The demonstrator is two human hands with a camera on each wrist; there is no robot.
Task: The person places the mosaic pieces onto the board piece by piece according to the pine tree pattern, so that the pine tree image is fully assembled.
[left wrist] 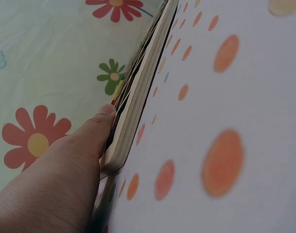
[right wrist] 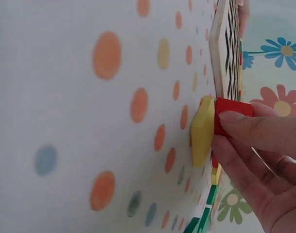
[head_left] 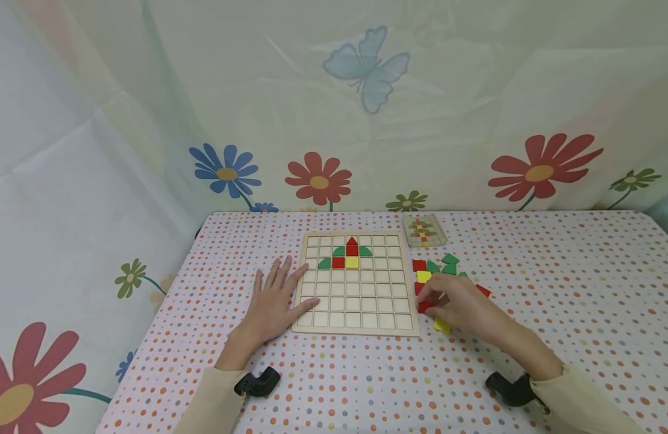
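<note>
A wooden grid board [head_left: 361, 304] lies on the spotted table. In its upper cells sit a red triangle [head_left: 352, 241], two red squares, a yellow square [head_left: 352, 263] and several green curved pieces [head_left: 325, 263]. My left hand [head_left: 271, 307] lies with fingers spread at the board's left side, its thumb over the edge, as the left wrist view [left wrist: 65, 165] also shows. Right of the board, my right hand [head_left: 466, 304] pinches a red square [right wrist: 230, 109] between thumb and fingers. A yellow piece [right wrist: 202, 131] lies right beside that red square in the right wrist view.
Loose red, yellow and green pieces [head_left: 449, 259] lie around the right hand, partly hidden by it. A small pattern card [head_left: 433, 238] with a coloured tree-like figure rests beyond the board's upper right corner. Behind the table hangs a flowered cloth [head_left: 447, 120].
</note>
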